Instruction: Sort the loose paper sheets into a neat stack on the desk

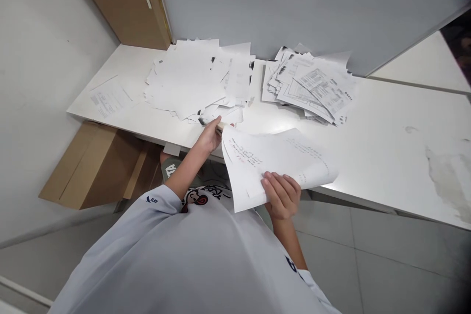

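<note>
My right hand [282,196] grips the lower edge of a bundle of printed white sheets [279,167] with handwritten-looking lines in red and dark ink. The bundle's upper left corner reaches my left hand [209,135], whose fingers pinch paper at the near edge of a loose, overlapping pile of white sheets [187,81]. A second pile of printed forms and tables [309,86] lies to the right, apart from both hands. A single printed sheet [108,98] lies alone at the left.
The papers lie on a long white table [382,142] with stains at its right end. A grey partition [294,5] stands behind it. Cardboard boxes [125,5] stand at the far left corner, and another cardboard box [97,167] sits below the table's left edge. Tiled floor shows below.
</note>
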Tool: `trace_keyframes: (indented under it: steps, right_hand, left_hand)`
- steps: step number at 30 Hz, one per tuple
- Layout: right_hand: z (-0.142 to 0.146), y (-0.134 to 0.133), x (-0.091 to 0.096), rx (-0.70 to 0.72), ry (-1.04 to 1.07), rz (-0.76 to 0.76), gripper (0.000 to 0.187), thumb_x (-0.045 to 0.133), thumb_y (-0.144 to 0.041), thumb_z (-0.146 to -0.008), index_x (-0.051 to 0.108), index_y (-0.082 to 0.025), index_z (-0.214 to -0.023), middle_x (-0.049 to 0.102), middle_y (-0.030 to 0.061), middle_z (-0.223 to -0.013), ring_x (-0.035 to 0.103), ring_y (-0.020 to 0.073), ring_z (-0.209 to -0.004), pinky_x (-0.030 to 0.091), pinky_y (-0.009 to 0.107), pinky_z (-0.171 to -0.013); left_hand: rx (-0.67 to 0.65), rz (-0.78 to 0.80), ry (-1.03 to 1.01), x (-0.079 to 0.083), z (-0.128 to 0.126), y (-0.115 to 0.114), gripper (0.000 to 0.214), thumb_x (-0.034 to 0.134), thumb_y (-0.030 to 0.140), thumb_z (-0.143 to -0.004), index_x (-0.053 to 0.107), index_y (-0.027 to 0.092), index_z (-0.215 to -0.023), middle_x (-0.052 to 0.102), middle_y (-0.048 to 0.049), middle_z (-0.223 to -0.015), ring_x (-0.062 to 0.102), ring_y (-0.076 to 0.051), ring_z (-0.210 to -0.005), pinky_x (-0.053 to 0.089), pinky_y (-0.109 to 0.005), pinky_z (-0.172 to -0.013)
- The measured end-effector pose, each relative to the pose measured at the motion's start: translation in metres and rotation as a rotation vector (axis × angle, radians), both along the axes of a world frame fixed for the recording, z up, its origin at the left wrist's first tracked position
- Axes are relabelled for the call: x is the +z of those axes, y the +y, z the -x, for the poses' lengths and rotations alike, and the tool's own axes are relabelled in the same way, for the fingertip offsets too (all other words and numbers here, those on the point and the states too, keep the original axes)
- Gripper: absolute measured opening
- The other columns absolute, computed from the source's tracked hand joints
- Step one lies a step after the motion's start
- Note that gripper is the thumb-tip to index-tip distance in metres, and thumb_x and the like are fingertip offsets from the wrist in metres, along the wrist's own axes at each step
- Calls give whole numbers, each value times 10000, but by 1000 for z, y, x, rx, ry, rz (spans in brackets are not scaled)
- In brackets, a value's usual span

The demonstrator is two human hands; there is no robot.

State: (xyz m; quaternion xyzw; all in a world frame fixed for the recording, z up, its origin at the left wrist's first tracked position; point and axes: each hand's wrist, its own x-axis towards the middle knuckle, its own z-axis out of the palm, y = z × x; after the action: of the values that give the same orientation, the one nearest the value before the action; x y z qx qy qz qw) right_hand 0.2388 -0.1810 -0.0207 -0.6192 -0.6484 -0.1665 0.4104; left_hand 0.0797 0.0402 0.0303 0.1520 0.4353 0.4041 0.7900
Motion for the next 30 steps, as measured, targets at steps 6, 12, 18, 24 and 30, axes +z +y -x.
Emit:
trace_keyframes:
  steps: [6, 12, 18, 24, 30]
  right_hand:
    - [-1, -4, -1, 111, 20, 78, 257, 485, -372, -949, 715, -319, -848, 756, 9, -813, 716, 207, -837, 521, 409, -821]
    - [-2, -2, 3, 191, -8, 56, 216, 514, -344, -939, 717, -341, -864, 758, -19, -835, 710, 184, -827, 513, 373, -802]
    - [-5, -3, 7, 177, 69, 254, 241, 521, -426, -928, 711, -345, -803, 751, -23, -788, 702, 192, -787, 514, 389, -781]
    - [-10, -4, 17, 270, 40, 193, 170, 557, -387, -933, 707, -359, -859, 755, -51, -822, 702, 173, -764, 503, 369, -780]
    - [-1, 7, 47, 255, -281, -224, 212, 645, -164, -871, 687, -299, -1029, 759, -46, -950, 699, 131, -902, 484, 297, -903]
  left_hand:
    - [30, 75, -5, 4, 1, 2, 210, 667, 254, -872, 522, 155, -988, 659, -53, -829, 712, -184, -742, 608, -366, -786]
    - [-16, 97, 11, 6, -1, 2, 169, 629, 262, -896, 518, 148, -953, 665, -85, -810, 708, -205, -768, 603, -365, -764]
    - [-80, 111, 40, 8, 1, 2, 192, 631, 289, -892, 519, 163, -983, 687, -98, -856, 718, -239, -826, 585, -372, -759]
    - [-166, 99, 56, 3, 4, 4, 330, 689, 333, -842, 533, 156, -1073, 697, -97, -854, 714, -245, -760, 565, -396, -759]
    - [-152, 114, 53, 2, 4, 3, 410, 751, 301, -782, 508, 174, -1088, 689, -74, -911, 724, -233, -763, 559, -397, -801]
